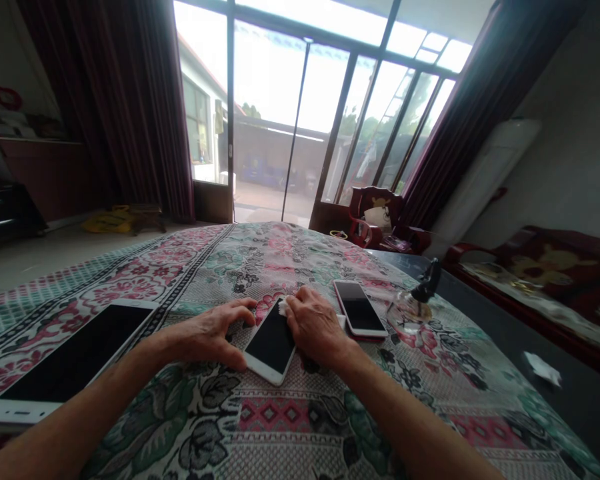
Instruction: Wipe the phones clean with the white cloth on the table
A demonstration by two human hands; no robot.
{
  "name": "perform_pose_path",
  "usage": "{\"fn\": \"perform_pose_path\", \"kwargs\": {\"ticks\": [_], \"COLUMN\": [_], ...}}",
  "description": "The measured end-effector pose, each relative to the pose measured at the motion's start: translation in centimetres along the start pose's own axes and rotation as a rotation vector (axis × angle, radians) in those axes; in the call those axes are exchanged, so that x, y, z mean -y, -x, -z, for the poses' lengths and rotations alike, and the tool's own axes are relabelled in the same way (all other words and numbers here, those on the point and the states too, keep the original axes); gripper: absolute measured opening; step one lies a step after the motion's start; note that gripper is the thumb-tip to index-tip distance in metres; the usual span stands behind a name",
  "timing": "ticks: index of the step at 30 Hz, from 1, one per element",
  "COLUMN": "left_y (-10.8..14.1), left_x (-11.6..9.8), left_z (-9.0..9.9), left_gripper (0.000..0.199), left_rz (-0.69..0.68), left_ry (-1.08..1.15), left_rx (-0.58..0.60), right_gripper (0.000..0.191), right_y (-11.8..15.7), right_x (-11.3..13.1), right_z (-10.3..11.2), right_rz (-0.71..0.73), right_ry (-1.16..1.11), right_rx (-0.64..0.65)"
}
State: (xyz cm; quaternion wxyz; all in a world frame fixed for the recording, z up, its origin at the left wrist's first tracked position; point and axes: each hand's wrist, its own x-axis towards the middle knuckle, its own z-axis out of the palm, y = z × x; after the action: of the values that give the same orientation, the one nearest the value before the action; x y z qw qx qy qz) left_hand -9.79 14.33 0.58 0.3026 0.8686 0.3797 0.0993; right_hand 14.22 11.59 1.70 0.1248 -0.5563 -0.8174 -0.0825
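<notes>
A white-framed smartphone [270, 347] with a dark screen lies slanted on the patterned tablecloth in front of me. My left hand [215, 333] is at its left side, fingers and thumb apart, the thumb tip against the lower left corner. Closed over the phone's upper right part, my right hand [313, 320] presses a small white tissue [283, 307] on the screen; most of the tissue is hidden under the fingers. Just right of that hand lies another white-framed smartphone [360, 308], screen dark. A larger white tablet [80, 363] rests at the left, partly behind my left forearm.
A clear glass bottle with a black spray top [413, 303] stands right of the phones. Crumpled white tissue [543, 369] lies on the dark surface at the right. Beyond the tablecloth [275, 413] are a red wooden chair [375, 200], a sofa [545, 267] and glass doors [275, 133].
</notes>
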Motion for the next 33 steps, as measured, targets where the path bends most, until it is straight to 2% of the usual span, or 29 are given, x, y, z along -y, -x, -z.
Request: {"fn": "perform_pose_path", "kwargs": {"ticks": [5, 11, 13, 18, 21, 28, 33], "left_y": [0.1, 0.1, 0.1, 0.2, 0.2, 0.1, 0.1], "left_x": [0.3, 0.1, 0.2, 0.5, 0.7, 0.7, 0.9], "left_z": [-0.2, -0.3, -0.2, -0.2, -0.2, -0.2, -0.3], "left_gripper": [0.067, 0.071, 0.070, 0.070, 0.072, 0.073, 0.072], "left_rz": [0.035, 0.045, 0.033, 0.011, 0.005, -0.010, -0.023], "left_ry": [-0.048, -0.072, -0.066, -0.040, -0.030, -0.026, -0.031], "left_rx": [-0.011, -0.024, -0.026, -0.013, -0.018, -0.002, -0.008], "right_gripper": [0.021, 0.017, 0.016, 0.018, 0.020, 0.019, 0.018], "right_y": [0.6, 1.9, 1.7, 0.1, -1.0, -1.9, -0.4], "right_x": [1.8, 4.2, 3.8, 1.0, -0.2, 0.0, 1.4], "right_z": [0.3, 1.1, 1.0, 0.2, -0.1, -0.3, 0.3], "right_rz": [0.135, 0.317, 0.301, 0.095, 0.043, 0.051, 0.201], "right_ry": [-0.003, -0.121, -0.138, -0.030, 0.012, -0.016, -0.088], "right_rx": [0.003, 0.059, 0.048, 0.006, 0.016, 0.024, 0.033]}}
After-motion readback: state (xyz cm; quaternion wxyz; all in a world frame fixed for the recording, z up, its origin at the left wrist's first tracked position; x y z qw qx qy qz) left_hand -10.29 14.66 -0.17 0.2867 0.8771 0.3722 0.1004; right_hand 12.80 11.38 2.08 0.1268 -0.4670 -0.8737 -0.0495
